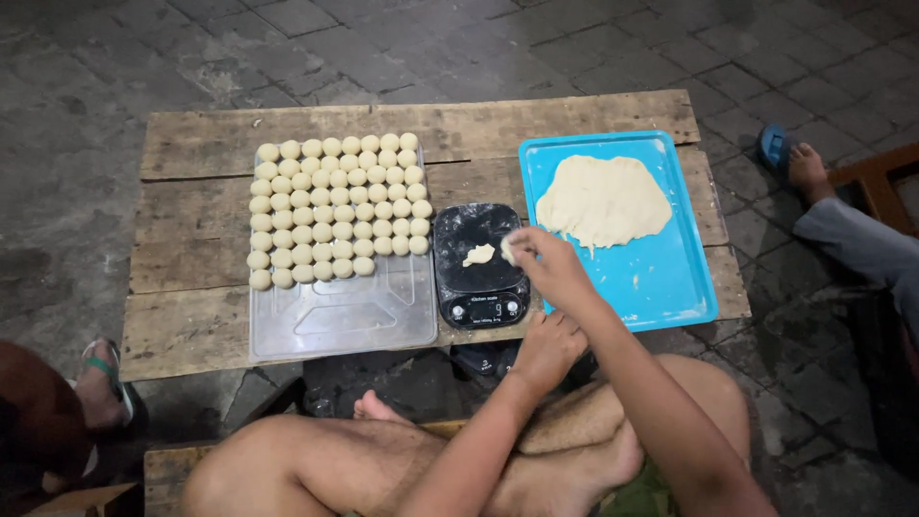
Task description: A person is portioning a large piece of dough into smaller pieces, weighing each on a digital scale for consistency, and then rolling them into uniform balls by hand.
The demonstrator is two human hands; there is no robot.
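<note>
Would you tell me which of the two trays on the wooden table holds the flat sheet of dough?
The blue tray at the right, beside the black scale. The clear tray at the left holds rows of small dough balls instead.

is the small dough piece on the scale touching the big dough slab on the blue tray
Apart. The head view shows the small dough piece lying on the black scale, while the dough slab sits on the blue tray, with bare tray between.
</note>
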